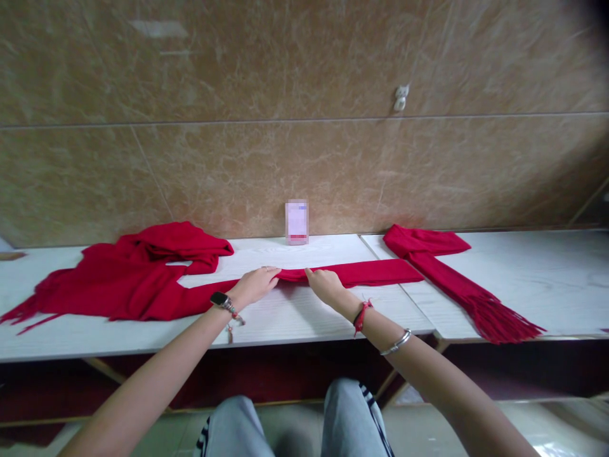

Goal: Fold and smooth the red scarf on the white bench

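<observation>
A long red scarf (375, 273) lies across the white table. Its right part is folded into a flat, narrow strip, while its left part spreads out in a loose heap with a fringed end. My left hand (255, 284) grips the strip near the middle, its fingers closed on the cloth. Close beside it on the right, my right hand (327, 287) pinches the same strip, thumb towards the left hand. Between the two hands a short stretch of cloth shows, slightly raised at its front edge.
To the right another length of red fringed cloth (457, 285) lies bent over itself; I cannot tell whether it joins the strip. A phone-like upright card (297, 222), blurred, leans at the tiled wall (214, 171). A small white cat-shaped hook (401, 98) sits on the wall.
</observation>
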